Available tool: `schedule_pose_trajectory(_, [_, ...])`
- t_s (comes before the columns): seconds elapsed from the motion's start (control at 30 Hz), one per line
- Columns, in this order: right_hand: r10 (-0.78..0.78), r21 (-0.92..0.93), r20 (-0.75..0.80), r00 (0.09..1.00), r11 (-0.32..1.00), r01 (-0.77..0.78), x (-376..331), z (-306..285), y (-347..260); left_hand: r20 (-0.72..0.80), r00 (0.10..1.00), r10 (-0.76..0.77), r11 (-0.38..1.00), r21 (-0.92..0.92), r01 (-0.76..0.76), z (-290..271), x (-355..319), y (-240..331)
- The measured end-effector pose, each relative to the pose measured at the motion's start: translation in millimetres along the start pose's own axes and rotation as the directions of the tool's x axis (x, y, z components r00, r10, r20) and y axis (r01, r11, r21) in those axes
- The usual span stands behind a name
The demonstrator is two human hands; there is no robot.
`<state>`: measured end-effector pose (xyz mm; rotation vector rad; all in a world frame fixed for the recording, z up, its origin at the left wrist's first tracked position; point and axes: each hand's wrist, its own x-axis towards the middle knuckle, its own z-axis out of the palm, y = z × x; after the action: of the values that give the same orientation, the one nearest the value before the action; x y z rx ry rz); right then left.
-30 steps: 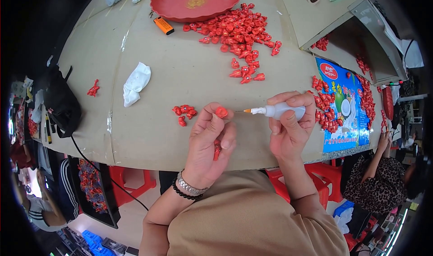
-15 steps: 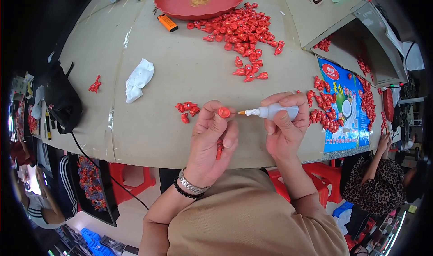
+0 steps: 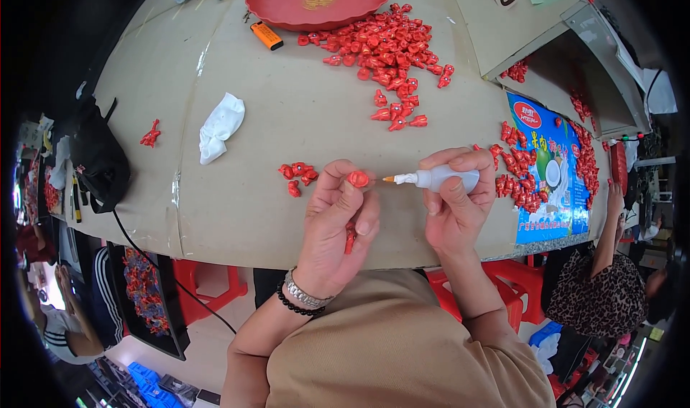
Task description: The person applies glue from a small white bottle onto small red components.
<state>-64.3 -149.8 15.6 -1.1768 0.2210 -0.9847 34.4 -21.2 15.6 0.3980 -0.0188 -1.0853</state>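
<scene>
Left fingers (image 3: pixel 348 201) pinch a rounded red piece (image 3: pixel 358 179); right of it, right fingers (image 3: pixel 458 197) grip a translucent white bottle (image 3: pixel 437 177).

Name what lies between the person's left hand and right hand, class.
In the head view, the white-wrapped neck, orange tip and thin needle of the bottle lie between left hand and right hand, pointing toward the red piece.
</scene>
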Motion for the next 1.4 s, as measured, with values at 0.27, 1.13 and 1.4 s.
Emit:
schedule_pose_trajectory(0.27, [0.024,0.01,0.038,0.999,1.0,-0.025,-0.6,2.2,0.9,0.0,1.0,0.003,1.0,0.002,-0.003,-3.7,0.4,-2.9])
schedule_pose_trajectory(1.13, [0.021,0.069,-0.035,0.999,0.997,-0.018,3.2,3.3,2.6,-0.028,0.999,-0.042,0.999,0.01,0.042,1.5,-1.4,-1.8])
schedule_pose_trajectory(1.4, [0.027,0.022,-0.003,1.0,0.999,-0.027,3.2,-2.0,3.3,-0.012,0.999,-0.046,0.999,0.007,0.046,1.4,-1.0,-3.5])
